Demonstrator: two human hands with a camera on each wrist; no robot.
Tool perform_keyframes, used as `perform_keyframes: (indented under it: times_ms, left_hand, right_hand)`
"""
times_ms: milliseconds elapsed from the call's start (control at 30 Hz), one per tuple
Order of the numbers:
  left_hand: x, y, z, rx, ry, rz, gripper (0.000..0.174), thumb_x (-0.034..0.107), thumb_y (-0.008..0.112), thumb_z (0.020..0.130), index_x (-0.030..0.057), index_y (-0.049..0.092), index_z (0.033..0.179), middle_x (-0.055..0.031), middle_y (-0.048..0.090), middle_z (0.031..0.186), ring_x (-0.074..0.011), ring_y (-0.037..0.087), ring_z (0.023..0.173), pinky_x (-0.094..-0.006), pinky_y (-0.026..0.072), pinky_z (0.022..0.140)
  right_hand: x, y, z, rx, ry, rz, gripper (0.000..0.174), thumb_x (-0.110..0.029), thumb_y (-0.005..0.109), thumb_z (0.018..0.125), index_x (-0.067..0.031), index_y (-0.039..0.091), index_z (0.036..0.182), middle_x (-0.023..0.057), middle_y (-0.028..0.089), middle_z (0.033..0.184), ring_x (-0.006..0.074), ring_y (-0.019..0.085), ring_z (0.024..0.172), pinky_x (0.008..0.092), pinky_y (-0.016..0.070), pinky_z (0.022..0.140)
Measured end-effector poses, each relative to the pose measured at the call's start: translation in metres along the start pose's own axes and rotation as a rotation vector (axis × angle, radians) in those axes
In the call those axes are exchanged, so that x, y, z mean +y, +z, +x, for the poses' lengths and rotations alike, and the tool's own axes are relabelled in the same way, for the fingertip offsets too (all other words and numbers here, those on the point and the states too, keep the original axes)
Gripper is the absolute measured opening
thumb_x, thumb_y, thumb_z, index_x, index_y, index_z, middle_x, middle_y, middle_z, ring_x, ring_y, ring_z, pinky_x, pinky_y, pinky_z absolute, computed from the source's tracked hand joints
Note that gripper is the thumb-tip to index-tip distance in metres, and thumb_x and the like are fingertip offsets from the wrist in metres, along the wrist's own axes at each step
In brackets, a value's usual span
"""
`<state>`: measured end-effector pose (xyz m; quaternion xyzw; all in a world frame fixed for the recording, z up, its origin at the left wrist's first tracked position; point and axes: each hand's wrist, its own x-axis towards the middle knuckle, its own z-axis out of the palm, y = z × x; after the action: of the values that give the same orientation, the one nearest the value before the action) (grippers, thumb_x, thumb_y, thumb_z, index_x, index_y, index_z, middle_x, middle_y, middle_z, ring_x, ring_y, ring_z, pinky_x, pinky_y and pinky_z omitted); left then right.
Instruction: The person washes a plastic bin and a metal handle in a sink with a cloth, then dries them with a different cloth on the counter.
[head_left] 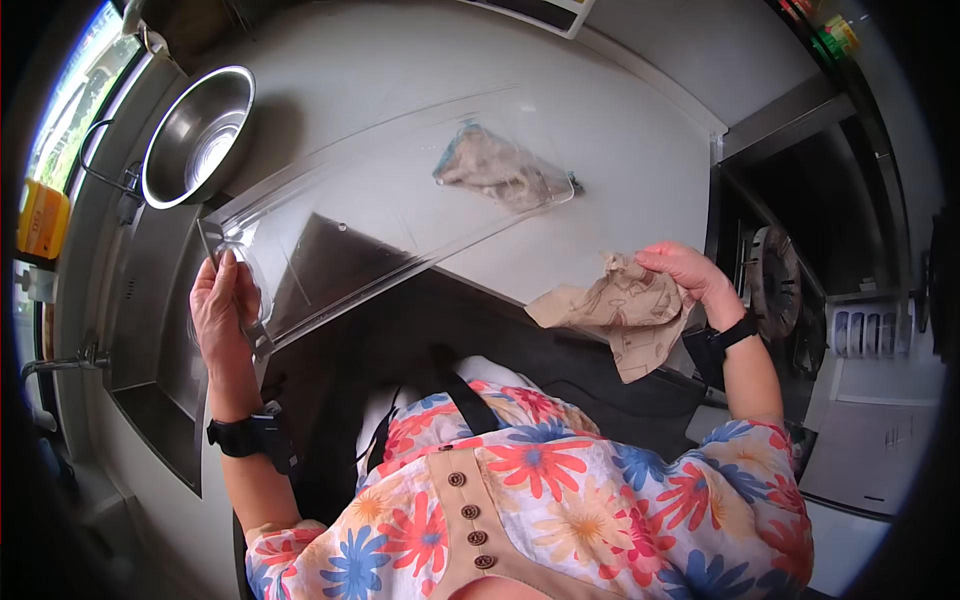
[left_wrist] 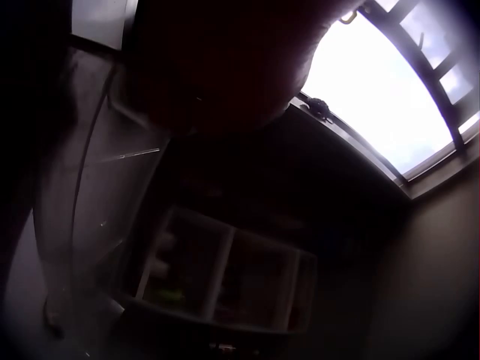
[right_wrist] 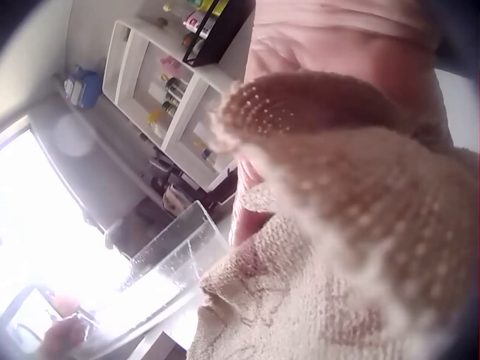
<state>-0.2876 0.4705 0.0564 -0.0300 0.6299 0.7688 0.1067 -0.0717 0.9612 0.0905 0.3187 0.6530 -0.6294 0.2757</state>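
A long clear plastic drawer (head_left: 370, 215) slants over the counter's front edge. At its near-left end my left hand (head_left: 224, 305) grips the end wall, thumb on the rim. My right hand (head_left: 690, 272), off to the right and apart from the drawer, holds a bunched beige patterned cloth (head_left: 625, 310) whose corners hang down. Close up in the right wrist view, that cloth (right_wrist: 337, 202) shows a nubby weave, with the drawer (right_wrist: 176, 247) beyond. Another crumpled cloth (head_left: 495, 165) with a bluish edge lies on the counter, partly seen through the drawer. The left wrist view is very dark.
A steel bowl (head_left: 200, 138) stands at the back left beside the sink (head_left: 150, 385) and its faucet (head_left: 65, 362). The pale counter (head_left: 620, 150) runs along the back. To the right is a stove with a round burner (head_left: 772, 270). A yellow container (head_left: 42, 220) sits by the window.
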Motion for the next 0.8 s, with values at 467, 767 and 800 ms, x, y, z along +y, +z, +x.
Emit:
perform_keyframes:
  times_ms: [467, 767, 800]
  left_hand:
    - [-0.061, 0.052, 0.096, -0.229, -0.183, 0.037, 0.024, 0.024, 0.056, 0.087, 0.0074, 0.048, 0.072, -0.0007, 0.045, 0.052, -0.0078, 0.037, 0.037, -0.0216, 0.0237, 0.035]
    - [-0.078, 0.047, 0.114, -0.272, -0.255, -0.010, 0.038, 0.040, 0.046, 0.090, 0.0018, 0.048, 0.092, -0.0020, 0.047, 0.055, -0.0079, 0.039, 0.041, -0.0209, 0.0256, 0.037]
    - [-0.081, 0.051, 0.113, -0.237, -0.260, -0.020, 0.037, 0.039, 0.043, 0.091, 0.0016, 0.047, 0.090, -0.0023, 0.045, 0.053, -0.0081, 0.038, 0.039, -0.0216, 0.0243, 0.035]
  right_hand:
    - [-0.106, 0.057, 0.000, 0.381, -0.677, 0.461, 0.023, -0.014, 0.051, 0.088, -0.0007, 0.052, 0.106, 0.0056, 0.059, 0.099, 0.0141, 0.058, 0.088, 0.0274, 0.0481, 0.077]
    - [-0.102, 0.110, 0.201, 0.475, -0.505, -1.102, 0.047, -0.028, 0.051, 0.083, -0.0037, 0.045, 0.122, 0.0109, 0.050, 0.122, 0.0249, 0.047, 0.112, 0.0410, 0.0367, 0.092]
    - [-0.103, 0.116, 0.204, 0.461, -0.500, -1.110, 0.047, -0.028, 0.051, 0.083, -0.0037, 0.045, 0.122, 0.0109, 0.050, 0.122, 0.0249, 0.047, 0.112, 0.0410, 0.0367, 0.092]
